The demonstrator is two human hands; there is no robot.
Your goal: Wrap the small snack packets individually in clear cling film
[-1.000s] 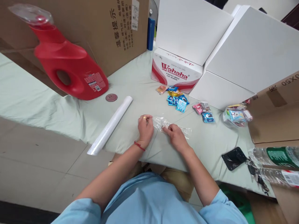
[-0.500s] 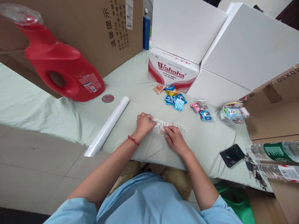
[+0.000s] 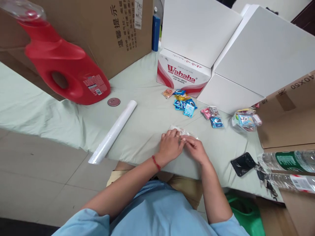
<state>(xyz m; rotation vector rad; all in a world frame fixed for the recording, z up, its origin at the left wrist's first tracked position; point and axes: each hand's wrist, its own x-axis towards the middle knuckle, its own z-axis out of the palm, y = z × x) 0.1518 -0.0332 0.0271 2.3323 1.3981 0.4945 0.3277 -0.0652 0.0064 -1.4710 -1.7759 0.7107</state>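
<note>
A crinkled clear plastic wrapper (image 3: 189, 133) lies on the cloth-covered table, mostly hidden behind my hands. My left hand (image 3: 170, 144) reaches across it with bent fingers, its thumb and fingertips closed on the plastic. Close beside it, my right hand (image 3: 196, 150) pinches the wrapper with thumb and forefinger, the fingertips of both hands nearly touching. What the wrapper holds, if anything, is covered. Beyond my hands lie small blue snack packets (image 3: 188, 110), and to the right of those a pink packet (image 3: 206, 113) among a few others.
A white roll (image 3: 114, 131) and a round brown disc (image 3: 114, 102) lie left, near a red jug (image 3: 71, 72). A Wahaha carton (image 3: 182, 73) stands behind. Rightward are a bag of snacks (image 3: 244, 120), a black pouch (image 3: 243, 164), keys (image 3: 267, 182) and plastic bottles (image 3: 290, 160).
My left hand has moved right along the wrapper, up against my right hand, and now covers its left part. My right hand has shifted slightly right.
</note>
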